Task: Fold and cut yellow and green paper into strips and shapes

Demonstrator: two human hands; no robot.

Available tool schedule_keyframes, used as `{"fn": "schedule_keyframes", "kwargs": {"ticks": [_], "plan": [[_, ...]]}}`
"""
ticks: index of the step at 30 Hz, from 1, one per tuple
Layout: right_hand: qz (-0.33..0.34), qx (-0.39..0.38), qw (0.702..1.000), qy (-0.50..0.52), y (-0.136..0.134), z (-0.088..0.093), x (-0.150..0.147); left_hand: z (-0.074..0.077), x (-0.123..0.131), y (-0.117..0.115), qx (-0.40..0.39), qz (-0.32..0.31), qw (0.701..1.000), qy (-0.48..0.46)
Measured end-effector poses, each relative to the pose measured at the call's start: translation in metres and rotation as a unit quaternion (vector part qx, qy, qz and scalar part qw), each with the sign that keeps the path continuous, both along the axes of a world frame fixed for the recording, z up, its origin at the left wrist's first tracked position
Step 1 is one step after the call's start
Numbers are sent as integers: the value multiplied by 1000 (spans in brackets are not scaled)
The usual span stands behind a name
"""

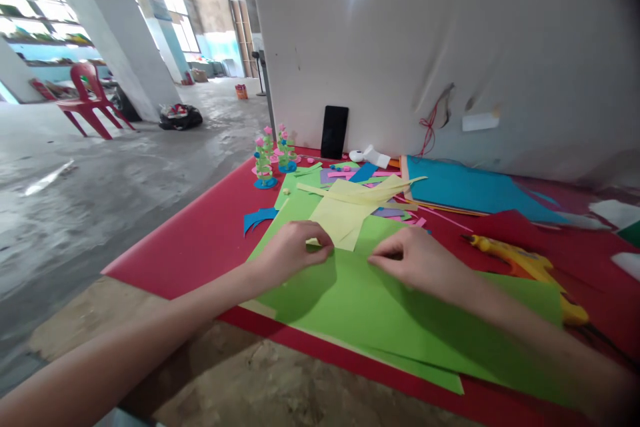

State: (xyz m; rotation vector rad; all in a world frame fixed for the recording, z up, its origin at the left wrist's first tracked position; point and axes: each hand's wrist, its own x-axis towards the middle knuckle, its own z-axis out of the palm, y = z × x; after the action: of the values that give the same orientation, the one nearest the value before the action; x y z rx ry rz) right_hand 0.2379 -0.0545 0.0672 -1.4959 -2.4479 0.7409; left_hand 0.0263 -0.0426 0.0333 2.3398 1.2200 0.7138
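Two hands sit on the green sheet [380,307] on the red counter [200,240]. Risk: the pale yellow paper [340,217] looks thin and lies loose over scrap strips, so a hard tug from the left hand [293,250] could crease or tear its corner. The left fingers [323,248] pinch that near corner, and the rest of the paper lies beyond them. The right hand [415,257] has its fingers pressed together on the green sheet, near the yellow paper but apart from it. The glue gun [530,267] lies beside the right forearm.
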Motion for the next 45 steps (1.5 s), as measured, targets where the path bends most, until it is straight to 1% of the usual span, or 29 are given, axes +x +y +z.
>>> {"fn": "schedule_keyframes", "kwargs": {"ticks": [4, 7, 10, 12, 14, 15, 16, 17, 19, 21, 24, 33, 35, 37, 41, 45], "plan": [[-24, -21, 1000, 1, 4, 2, 24, -4, -7, 11, 12, 22, 1000, 12], [-38, -37, 999, 1, 4, 3, 38, -7, -16, 23, 31, 55, 998, 20], [-46, -47, 998, 8, 2, 3, 43, -7, -23, 32, 63, 100, 993, 13], [-44, -43, 998, 22, 0, 2, 40, -3, -22, 30, 88, 114, 990, -4], [-35, -37, 998, 38, -1, 2, 30, 0, -15, 20, 112, 99, 989, -19], [-27, -35, 998, 45, -1, 1, 23, 2, -10, 13, 123, 78, 989, -25], [-18, -32, 998, 51, -2, 1, 16, 2, -5, 6, 152, 33, 988, -24], [-8, -30, 998, 56, -2, 0, 8, 1, 0, 0, 181, 1, 983, -20], [8, -21, 998, 65, -2, -2, -6, -1, 6, -9, 201, -41, 979, -11], [15, -8, 998, 68, -1, -4, -17, -5, 8, -12, 199, -57, 978, -11], [17, 9, 998, 65, 1, -8, -26, -9, 6, -10, 186, -60, 980, -24], [16, 48, 998, 37, 2, -15, -28, -12, 5, -6, 151, -65, 986, 2], [13, 54, 998, 35, 2, -13, -24, -13, 2, 0, 145, -55, 988, 3], [8, 52, 998, 33, 2, -9, -16, -14, -3, 6, 135, -32, 990, 2], [-13, 37, 999, 31, 2, -1, 4, -16, -10, 19, 120, 10, 993, 1], [-33, 19, 999, 33, 1, 4, 21, -17, -20, 31, 114, 44, 992, -10]]}}
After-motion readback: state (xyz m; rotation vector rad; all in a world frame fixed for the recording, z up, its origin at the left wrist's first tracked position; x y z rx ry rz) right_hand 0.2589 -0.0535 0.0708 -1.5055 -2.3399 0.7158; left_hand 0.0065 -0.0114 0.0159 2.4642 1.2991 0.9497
